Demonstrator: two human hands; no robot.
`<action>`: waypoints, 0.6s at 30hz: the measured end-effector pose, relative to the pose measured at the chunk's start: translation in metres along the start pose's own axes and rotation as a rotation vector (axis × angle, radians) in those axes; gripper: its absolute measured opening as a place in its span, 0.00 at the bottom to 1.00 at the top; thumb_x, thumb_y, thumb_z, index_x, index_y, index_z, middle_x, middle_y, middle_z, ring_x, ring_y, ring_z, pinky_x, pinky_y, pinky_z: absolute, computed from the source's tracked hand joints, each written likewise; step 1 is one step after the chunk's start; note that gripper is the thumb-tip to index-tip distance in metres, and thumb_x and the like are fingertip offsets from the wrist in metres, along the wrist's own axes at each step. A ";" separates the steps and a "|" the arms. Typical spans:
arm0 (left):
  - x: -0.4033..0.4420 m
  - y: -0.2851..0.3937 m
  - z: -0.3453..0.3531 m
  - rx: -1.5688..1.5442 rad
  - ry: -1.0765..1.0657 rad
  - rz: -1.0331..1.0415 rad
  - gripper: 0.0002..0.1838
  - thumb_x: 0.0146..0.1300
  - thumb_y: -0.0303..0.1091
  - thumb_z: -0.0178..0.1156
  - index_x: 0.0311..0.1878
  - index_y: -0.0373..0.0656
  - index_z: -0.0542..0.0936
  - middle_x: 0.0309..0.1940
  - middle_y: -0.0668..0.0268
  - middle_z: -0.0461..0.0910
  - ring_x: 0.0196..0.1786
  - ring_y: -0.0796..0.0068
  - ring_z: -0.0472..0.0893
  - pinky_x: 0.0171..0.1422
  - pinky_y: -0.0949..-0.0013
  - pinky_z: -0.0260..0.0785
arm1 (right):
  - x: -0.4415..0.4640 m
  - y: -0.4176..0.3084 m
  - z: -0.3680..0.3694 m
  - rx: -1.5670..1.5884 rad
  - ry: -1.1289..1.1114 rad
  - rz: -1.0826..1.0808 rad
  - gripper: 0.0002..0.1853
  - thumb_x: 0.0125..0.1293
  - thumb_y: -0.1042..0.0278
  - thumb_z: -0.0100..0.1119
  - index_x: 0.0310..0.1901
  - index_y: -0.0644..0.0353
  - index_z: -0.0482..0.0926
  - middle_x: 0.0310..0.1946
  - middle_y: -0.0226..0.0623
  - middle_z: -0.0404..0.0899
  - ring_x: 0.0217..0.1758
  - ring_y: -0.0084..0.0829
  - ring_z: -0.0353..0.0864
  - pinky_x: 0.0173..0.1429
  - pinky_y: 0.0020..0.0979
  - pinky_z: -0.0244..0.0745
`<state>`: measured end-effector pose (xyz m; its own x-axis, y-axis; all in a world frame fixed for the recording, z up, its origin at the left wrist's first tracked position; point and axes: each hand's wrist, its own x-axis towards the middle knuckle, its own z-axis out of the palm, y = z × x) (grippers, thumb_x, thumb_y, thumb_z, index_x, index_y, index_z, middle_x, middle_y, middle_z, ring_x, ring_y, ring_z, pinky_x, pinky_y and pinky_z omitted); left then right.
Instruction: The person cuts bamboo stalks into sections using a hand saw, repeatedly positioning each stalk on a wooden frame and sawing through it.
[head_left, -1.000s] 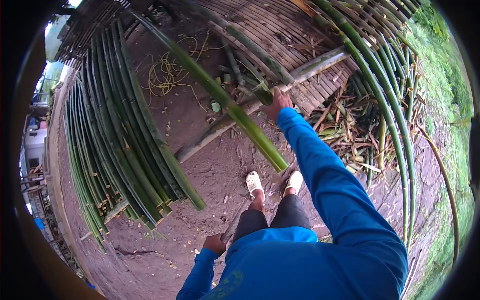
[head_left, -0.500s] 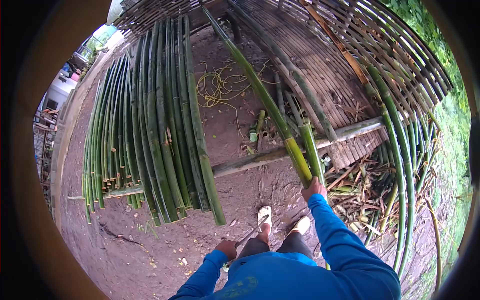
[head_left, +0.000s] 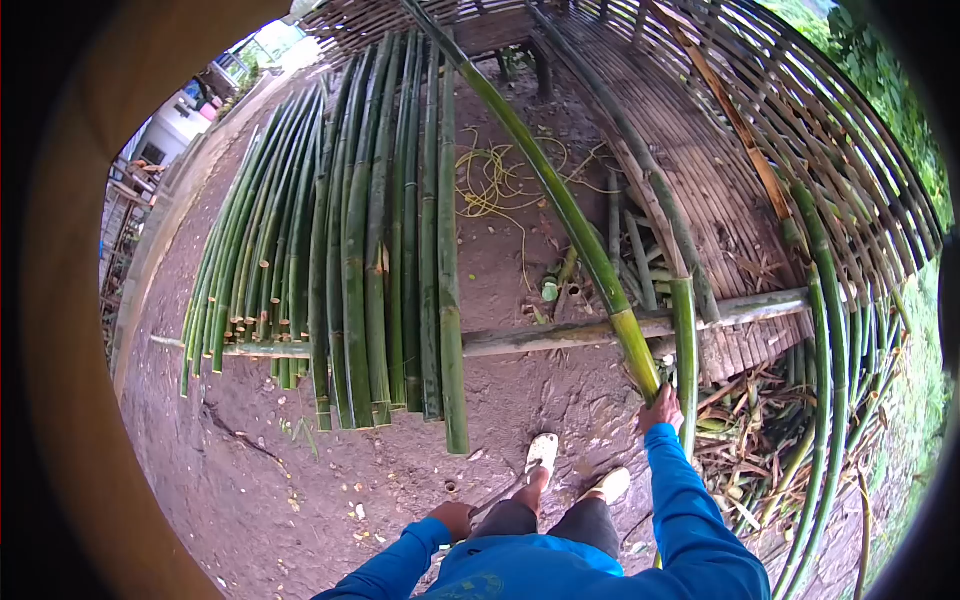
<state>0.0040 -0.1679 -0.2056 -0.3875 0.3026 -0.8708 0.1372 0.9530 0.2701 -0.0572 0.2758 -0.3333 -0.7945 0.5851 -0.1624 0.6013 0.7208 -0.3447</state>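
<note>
While the right hand (head_left: pixel 662 408) grips the low end of a green pole (head_left: pixel 635 345) right of the middle, the left hand (head_left: pixel 455 519) is closed on a thin tool (head_left: pixel 499 500) near the bottom.

I count one pole (head_left: pixel 592 252) at my right hand (head_left: pixel 661 410), another pole (head_left: pixel 685 345) beside it, one tool (head_left: pixel 497 494) in my left hand (head_left: pixel 454 520), two shoes (head_left: pixel 542 454) between, one cord tangle (head_left: pixel 488 188) beyond and, leftward, many poles (head_left: pixel 356 250).

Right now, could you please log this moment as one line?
right hand: on near end of green bamboo pole; left hand: holding slim tool, partly hidden; pole: across log; bamboo row: left of pole
</note>
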 end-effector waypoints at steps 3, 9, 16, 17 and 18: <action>-0.006 -0.006 0.005 0.016 -0.047 -0.029 0.22 0.52 0.48 0.59 0.44 0.41 0.78 0.40 0.50 0.80 0.45 0.48 0.79 0.52 0.53 0.70 | 0.007 0.005 -0.006 -0.052 -0.022 -0.026 0.29 0.47 0.67 0.62 0.53 0.57 0.65 0.45 0.45 0.73 0.51 0.47 0.74 0.51 0.46 0.72; 0.003 -0.040 0.051 0.026 -0.008 -0.005 0.20 0.50 0.44 0.56 0.41 0.40 0.80 0.39 0.49 0.80 0.44 0.49 0.79 0.51 0.53 0.70 | 0.017 -0.002 -0.050 -0.174 -0.028 -0.146 0.32 0.48 0.63 0.64 0.56 0.59 0.65 0.47 0.48 0.73 0.51 0.48 0.74 0.53 0.43 0.71; -0.018 -0.029 0.055 -0.035 0.047 0.015 0.20 0.50 0.39 0.53 0.45 0.40 0.80 0.43 0.45 0.79 0.48 0.48 0.78 0.56 0.54 0.69 | -0.039 -0.156 -0.062 0.089 -0.653 -0.394 0.39 0.42 0.55 0.68 0.57 0.63 0.68 0.42 0.54 0.79 0.46 0.49 0.79 0.52 0.43 0.74; -0.018 -0.026 0.055 -0.040 0.056 0.038 0.20 0.50 0.39 0.53 0.44 0.40 0.80 0.43 0.45 0.79 0.48 0.48 0.78 0.56 0.53 0.69 | -0.053 -0.199 -0.038 0.177 -0.672 -0.466 0.40 0.43 0.55 0.68 0.59 0.64 0.67 0.43 0.53 0.78 0.47 0.47 0.79 0.53 0.42 0.74; -0.018 -0.023 0.053 -0.035 0.059 0.062 0.19 0.50 0.39 0.53 0.43 0.40 0.80 0.43 0.45 0.79 0.48 0.47 0.78 0.56 0.53 0.69 | -0.071 -0.243 -0.005 0.561 -0.536 -0.646 0.39 0.47 0.53 0.67 0.60 0.64 0.66 0.47 0.53 0.77 0.49 0.46 0.78 0.55 0.41 0.73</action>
<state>0.0564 -0.1963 -0.2179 -0.4324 0.3607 -0.8264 0.1315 0.9319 0.3380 -0.1462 0.0606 -0.2331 -0.9703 -0.1991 -0.1374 0.0253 0.4814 -0.8761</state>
